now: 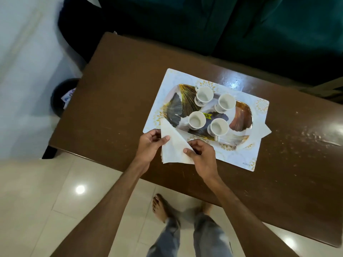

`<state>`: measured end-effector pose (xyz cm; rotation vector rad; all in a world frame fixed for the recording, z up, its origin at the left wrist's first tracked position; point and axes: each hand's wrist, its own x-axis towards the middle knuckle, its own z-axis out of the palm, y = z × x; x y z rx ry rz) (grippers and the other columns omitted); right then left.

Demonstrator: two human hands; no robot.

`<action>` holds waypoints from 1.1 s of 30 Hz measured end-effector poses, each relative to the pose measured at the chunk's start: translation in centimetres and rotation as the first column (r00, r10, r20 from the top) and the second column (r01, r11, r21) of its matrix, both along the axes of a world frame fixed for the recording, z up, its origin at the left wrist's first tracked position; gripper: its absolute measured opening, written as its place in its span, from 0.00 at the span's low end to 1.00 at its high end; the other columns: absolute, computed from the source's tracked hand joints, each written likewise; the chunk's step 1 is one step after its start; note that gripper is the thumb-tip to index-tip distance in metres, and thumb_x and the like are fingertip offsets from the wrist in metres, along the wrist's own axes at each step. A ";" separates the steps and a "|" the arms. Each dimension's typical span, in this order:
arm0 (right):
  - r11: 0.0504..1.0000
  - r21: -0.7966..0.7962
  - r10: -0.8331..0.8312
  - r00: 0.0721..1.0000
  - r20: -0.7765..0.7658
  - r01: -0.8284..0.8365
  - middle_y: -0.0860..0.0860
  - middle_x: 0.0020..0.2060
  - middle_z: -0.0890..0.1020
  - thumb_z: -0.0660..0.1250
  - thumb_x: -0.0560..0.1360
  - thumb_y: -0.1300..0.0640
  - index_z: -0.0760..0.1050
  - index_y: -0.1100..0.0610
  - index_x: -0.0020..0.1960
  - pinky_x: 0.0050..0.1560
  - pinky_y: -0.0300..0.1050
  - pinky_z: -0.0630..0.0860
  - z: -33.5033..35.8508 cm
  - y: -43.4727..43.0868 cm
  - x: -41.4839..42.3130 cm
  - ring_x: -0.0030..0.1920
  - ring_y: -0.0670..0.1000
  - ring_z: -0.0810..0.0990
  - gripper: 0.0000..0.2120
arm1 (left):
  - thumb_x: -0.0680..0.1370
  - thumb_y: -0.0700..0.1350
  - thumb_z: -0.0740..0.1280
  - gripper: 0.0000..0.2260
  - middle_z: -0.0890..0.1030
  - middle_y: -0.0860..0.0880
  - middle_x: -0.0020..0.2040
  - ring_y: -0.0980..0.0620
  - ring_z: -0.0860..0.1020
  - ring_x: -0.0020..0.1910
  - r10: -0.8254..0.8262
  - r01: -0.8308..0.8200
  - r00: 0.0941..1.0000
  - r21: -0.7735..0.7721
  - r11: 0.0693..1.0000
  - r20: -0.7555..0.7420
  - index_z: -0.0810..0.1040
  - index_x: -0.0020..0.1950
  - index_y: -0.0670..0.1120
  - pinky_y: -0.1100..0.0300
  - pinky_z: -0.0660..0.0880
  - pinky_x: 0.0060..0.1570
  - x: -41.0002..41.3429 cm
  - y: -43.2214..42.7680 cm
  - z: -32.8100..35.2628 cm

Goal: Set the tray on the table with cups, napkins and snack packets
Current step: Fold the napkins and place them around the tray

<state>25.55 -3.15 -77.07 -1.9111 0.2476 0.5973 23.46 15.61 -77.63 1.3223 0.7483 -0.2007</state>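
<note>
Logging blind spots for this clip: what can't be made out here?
All head view.
Print on the sticker: too small, partly behind a cup.
Inside of the bin: hidden by the table edge.
Sheets in the napkin: left hand and right hand cover its edges.

A home living room — a low brown wooden table stands close before a dark green sofa on glossy pale floor tiles. A patterned placemat carries a serving tray of teacups, a black waste bin sits beside the table, and a bare foot shows — domestic signs.
</note>
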 end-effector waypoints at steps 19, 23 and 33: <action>0.944 -0.326 0.056 0.948 0.312 0.052 0.53 0.61 0.77 0.70 0.77 0.59 0.69 0.55 0.67 0.52 0.44 0.79 -3.6 15.2 6.0 0.58 0.52 0.78 0.20 | 0.74 0.33 0.73 0.14 0.86 0.53 0.47 0.55 0.83 0.46 -0.310 0.239 0.948 0.494 0.836 0.067 0.84 0.54 0.48 0.62 0.79 0.49 15.5 10.3 -3.4; 0.827 -0.558 0.292 0.901 0.320 -0.070 0.59 0.64 0.74 0.74 0.72 0.61 0.69 0.58 0.71 0.55 0.48 0.79 -4.6 16.5 6.1 0.61 0.56 0.75 0.29 | 0.75 0.34 0.73 0.13 0.86 0.53 0.48 0.56 0.83 0.46 -0.398 0.321 0.916 0.504 0.802 0.050 0.84 0.58 0.45 0.61 0.79 0.49 17.7 11.1 -5.1; 0.660 -0.706 0.445 0.890 0.095 -0.255 0.59 0.73 0.68 0.76 0.66 0.61 0.66 0.62 0.74 0.60 0.53 0.77 -4.6 19.3 6.2 0.63 0.59 0.75 0.40 | 0.78 0.37 0.69 0.20 0.75 0.51 0.67 0.52 0.72 0.66 -0.701 0.423 0.712 0.774 0.471 0.037 0.77 0.70 0.47 0.59 0.72 0.66 18.6 12.2 -6.1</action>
